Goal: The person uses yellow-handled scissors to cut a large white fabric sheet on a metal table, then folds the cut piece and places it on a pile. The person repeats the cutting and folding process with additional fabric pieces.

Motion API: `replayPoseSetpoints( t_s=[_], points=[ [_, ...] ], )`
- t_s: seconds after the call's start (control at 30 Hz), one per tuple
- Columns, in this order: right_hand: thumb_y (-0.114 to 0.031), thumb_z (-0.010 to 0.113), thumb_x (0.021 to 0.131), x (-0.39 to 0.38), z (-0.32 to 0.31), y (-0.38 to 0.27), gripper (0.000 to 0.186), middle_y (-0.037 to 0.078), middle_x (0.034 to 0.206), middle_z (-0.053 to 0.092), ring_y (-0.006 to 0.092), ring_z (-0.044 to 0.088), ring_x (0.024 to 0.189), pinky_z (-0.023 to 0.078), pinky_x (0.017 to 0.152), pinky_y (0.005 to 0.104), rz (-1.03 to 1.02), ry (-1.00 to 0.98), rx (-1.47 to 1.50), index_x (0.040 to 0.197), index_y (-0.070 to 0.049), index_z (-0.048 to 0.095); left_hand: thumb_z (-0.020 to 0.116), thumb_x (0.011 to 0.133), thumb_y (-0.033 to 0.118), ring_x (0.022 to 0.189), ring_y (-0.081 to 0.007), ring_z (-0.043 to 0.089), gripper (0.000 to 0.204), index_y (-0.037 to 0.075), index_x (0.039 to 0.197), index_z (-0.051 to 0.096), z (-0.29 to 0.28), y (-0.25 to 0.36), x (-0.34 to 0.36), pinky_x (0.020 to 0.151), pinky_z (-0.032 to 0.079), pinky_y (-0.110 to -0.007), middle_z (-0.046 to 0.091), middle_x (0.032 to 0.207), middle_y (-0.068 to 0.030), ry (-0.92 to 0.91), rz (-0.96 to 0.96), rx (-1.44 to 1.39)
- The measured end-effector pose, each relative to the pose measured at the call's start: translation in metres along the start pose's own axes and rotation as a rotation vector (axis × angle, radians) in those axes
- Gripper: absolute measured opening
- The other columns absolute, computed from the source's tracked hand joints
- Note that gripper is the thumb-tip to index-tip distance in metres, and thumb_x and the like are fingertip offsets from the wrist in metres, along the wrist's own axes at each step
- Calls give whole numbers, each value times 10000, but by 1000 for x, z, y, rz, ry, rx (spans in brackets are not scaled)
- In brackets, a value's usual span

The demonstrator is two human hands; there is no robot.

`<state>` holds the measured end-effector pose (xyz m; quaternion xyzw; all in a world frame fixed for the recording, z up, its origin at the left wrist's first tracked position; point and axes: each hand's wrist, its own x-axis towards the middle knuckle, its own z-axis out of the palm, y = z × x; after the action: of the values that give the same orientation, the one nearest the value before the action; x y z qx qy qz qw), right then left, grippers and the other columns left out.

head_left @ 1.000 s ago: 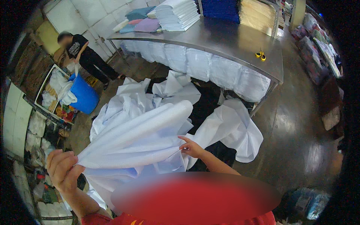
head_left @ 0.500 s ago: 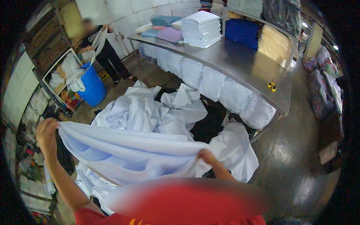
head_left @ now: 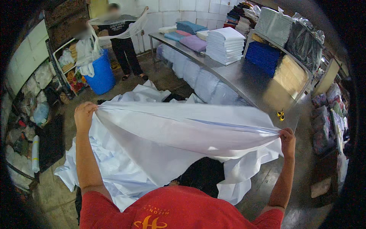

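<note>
A white cloth (head_left: 179,131) is stretched wide in front of me, raised above the floor. My left hand (head_left: 84,116) is closed on its left corner, and my right hand (head_left: 288,140) grips the other end, somewhat lower. Soft folds run along the cloth between them. Beneath and behind it lies a large heap of white fabric (head_left: 110,164), partly hidden by the cloth I hold. Black material (head_left: 202,171) shows under the heap near my body.
A steel table (head_left: 244,76) carries a stack of folded white cloths (head_left: 225,45), coloured folded pieces and yellow-handled scissors (head_left: 281,115). Wrapped white bundles (head_left: 207,86) sit beneath it. Back left, a co-worker (head_left: 124,49) spreads a white cloth near a blue barrel (head_left: 100,74).
My right hand has moved right and upward, pulling the cloth out wide. My left hand appears farther right and higher in view. The co-worker's cloth is now spread between raised hands.
</note>
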<state>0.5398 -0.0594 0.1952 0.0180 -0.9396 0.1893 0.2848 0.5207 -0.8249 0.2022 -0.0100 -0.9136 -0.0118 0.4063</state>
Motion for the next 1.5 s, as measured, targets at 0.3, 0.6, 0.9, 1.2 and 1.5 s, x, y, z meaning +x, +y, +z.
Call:
replayPoseSetpoints(
  t_s=[0.3, 0.6, 0.9, 1.2, 1.5],
  points=[
    [54, 578, 779, -39, 11, 44, 80, 140, 873, 570, 305, 576, 811, 473, 725, 374, 51, -107, 24, 842, 5, 566, 672, 750, 184, 833, -251, 610, 88, 102, 767, 702, 40, 13, 8, 804, 440, -388, 661, 850, -28, -72, 25, -138],
    [-28, 583, 828, -72, 13, 59, 78, 165, 901, 572, 333, 582, 885, 466, 766, 402, 213, 36, -52, 899, 5, 575, 683, 732, 103, 876, -249, 624, 59, 63, 772, 699, 68, 19, 9, 812, 455, -381, 682, 849, -71, -83, 29, -437],
    [-59, 536, 866, -94, -25, 67, 70, 169, 882, 556, 379, 550, 837, 451, 739, 428, 55, 65, -178, 888, -15, 586, 679, 685, -46, 788, -223, 599, 135, 21, 803, 676, 72, 33, -32, 740, 473, -308, 632, 789, -91, -257, -119, -768],
    [-92, 550, 888, -116, -17, 52, 143, 153, 920, 592, 356, 578, 861, 472, 759, 411, 169, 159, -246, 1016, -50, 596, 637, 730, -33, 754, -266, 545, 184, 7, 909, 655, 82, 48, -75, 703, 448, -351, 565, 767, -111, -374, -8, -566],
    [-166, 551, 854, -53, 50, 77, 178, 185, 876, 655, 379, 615, 857, 477, 750, 432, 200, -186, -314, 913, -61, 684, 586, 845, 142, 838, -335, 618, 160, 8, 896, 659, 172, 44, 30, 796, 470, -415, 654, 885, -165, -500, -68, -255]
  ],
)
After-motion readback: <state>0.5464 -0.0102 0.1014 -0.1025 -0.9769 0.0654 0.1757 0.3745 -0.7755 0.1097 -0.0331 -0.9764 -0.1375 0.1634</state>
